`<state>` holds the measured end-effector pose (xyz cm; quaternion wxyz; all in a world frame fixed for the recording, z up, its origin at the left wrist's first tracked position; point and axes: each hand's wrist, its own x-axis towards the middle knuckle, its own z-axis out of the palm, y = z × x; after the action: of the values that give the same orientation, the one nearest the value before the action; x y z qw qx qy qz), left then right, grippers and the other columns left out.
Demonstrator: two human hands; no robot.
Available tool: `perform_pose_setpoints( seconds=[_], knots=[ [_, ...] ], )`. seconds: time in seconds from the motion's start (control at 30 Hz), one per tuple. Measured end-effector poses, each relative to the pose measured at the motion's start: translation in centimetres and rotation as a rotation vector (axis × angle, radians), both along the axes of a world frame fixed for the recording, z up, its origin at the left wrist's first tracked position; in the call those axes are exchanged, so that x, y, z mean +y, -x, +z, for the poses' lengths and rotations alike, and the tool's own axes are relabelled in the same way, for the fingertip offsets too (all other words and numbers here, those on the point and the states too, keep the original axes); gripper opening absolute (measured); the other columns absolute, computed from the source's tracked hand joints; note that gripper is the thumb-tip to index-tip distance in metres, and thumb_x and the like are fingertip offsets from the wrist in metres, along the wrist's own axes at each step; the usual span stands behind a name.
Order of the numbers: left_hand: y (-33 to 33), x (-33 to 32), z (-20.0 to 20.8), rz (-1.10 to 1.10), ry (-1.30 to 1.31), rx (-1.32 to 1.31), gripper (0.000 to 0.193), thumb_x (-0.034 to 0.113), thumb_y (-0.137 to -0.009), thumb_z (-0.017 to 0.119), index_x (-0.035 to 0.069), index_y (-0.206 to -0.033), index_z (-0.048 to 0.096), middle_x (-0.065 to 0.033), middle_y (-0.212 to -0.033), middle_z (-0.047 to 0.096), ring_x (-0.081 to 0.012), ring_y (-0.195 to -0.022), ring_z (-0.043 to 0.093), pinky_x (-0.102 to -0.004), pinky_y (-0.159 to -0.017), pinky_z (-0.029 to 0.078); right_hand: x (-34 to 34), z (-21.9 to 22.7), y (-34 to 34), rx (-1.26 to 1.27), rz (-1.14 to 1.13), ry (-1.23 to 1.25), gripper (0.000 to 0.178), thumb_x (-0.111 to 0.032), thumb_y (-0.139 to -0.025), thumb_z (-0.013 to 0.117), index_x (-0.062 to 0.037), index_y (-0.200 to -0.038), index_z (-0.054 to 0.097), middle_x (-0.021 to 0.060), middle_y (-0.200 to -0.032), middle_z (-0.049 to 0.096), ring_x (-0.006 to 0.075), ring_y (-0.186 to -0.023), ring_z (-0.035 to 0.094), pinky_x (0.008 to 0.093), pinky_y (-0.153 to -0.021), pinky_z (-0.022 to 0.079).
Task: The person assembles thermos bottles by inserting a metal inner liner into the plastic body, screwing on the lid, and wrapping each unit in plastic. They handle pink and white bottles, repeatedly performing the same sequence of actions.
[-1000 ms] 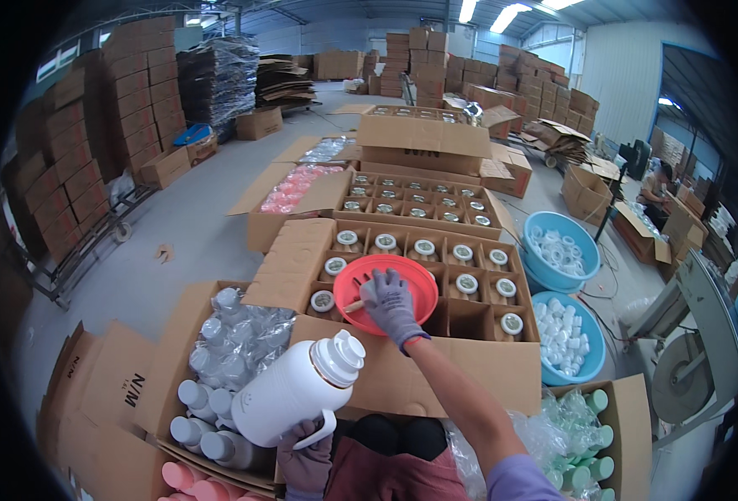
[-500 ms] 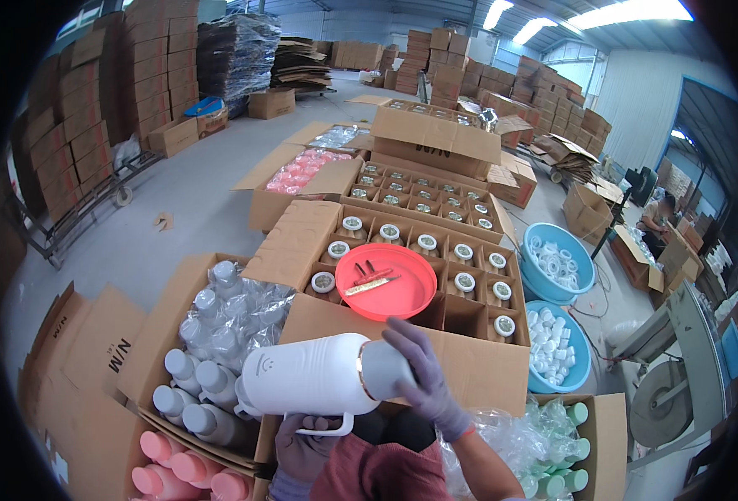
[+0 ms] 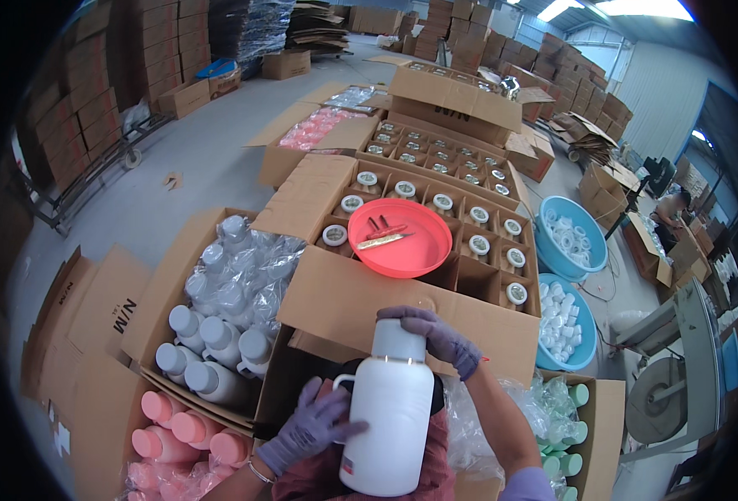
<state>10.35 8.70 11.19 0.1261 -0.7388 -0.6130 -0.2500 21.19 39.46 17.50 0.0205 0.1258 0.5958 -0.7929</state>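
Note:
A white thermos jug (image 3: 390, 426) with a grey cap (image 3: 400, 341) stands upright in front of me, its handle toward the left. My gloved right hand (image 3: 436, 334) grips the cap from the right, fingers over its top. At the jug's left side, below the handle, my gloved left hand (image 3: 317, 424) has its fingers spread, the tips against the white body. Just beyond the jug, a red plastic basin (image 3: 419, 259) holds a few small slim items and rests on a compartmented carton (image 3: 477, 326) of bottles with round silvery tops and white rims.
To the left, a carton (image 3: 156, 313) holds grey-capped jugs, some in clear plastic; pink-capped ones sit below it. Green-capped bottles (image 3: 573, 434) lie right. Blue tubs (image 3: 590, 313) hold white parts. A grey machine (image 3: 665, 401) stands far right. Another person (image 3: 668, 215) sits beyond.
The jug has turned from lying sideways to upright. My left hand has left its underside and moved to its left side; my right hand has stayed on the cap.

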Motion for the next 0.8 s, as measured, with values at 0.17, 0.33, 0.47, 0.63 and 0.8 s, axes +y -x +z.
perform_pose_setpoints(
  seconds=[0.17,0.33,0.47,0.63,0.8],
  knots=[
    [-0.3,-5.0,-0.9,-0.200,0.174,-0.305,0.039,0.009,-0.086,0.057,0.015,-0.123,0.066,-0.0093,-0.115,0.064,-0.0259,-0.116,0.059,-0.0498,-0.106,0.042,-4.0,2.1,-1.9,-0.139,0.312,-0.552,0.047,-0.030,-0.095,0.058,-0.0069,-0.136,0.058,0.0093,-0.125,0.063,0.0207,-0.119,0.056,0.0343,-0.105,0.041],
    [8.0,-3.9,-1.5,0.427,-0.036,-0.825,0.031,0.005,-0.089,0.061,0.002,-0.119,0.064,-0.0174,-0.114,0.067,-0.0359,-0.110,0.062,-0.0428,-0.098,0.049,-7.5,3.4,-4.4,-0.197,0.036,-0.619,0.043,-0.032,-0.094,0.055,-0.0070,-0.128,0.062,0.0115,-0.114,0.062,0.0252,-0.111,0.059,0.0360,-0.098,0.045],
    [18.1,0.6,-11.3,1.002,0.131,-0.582,0.050,0.034,-0.088,0.067,0.004,-0.128,0.058,-0.0190,-0.128,0.060,-0.0350,-0.114,0.057,-0.0452,-0.097,0.047,-6.9,2.7,-3.4,-0.135,0.032,-0.562,0.039,-0.027,-0.095,0.053,-0.0058,-0.126,0.063,0.0120,-0.115,0.063,0.0263,-0.112,0.059,0.0368,-0.099,0.044],
    [24.1,6.9,-18.9,1.234,0.312,-0.386,0.046,0.041,-0.085,0.069,0.006,-0.115,0.065,-0.0164,-0.109,0.066,-0.0332,-0.099,0.063,-0.0438,-0.090,0.050,-6.6,1.8,-3.2,-0.071,-0.038,-0.532,0.035,-0.020,-0.096,0.051,-0.0052,-0.125,0.063,0.0125,-0.119,0.063,0.0259,-0.114,0.059,0.0362,-0.102,0.043],
    [28.8,6.0,-10.4,0.783,-0.251,-1.405,0.022,0.028,-0.094,0.063,0.006,-0.097,0.068,-0.0046,-0.087,0.069,-0.0129,-0.076,0.065,-0.0301,-0.070,0.052,-5.3,2.5,-4.1,-0.162,-0.014,-0.504,0.038,-0.023,-0.095,0.056,-0.0044,-0.128,0.061,0.0128,-0.121,0.063,0.0251,-0.119,0.058,0.0360,-0.102,0.044]
  ],
)
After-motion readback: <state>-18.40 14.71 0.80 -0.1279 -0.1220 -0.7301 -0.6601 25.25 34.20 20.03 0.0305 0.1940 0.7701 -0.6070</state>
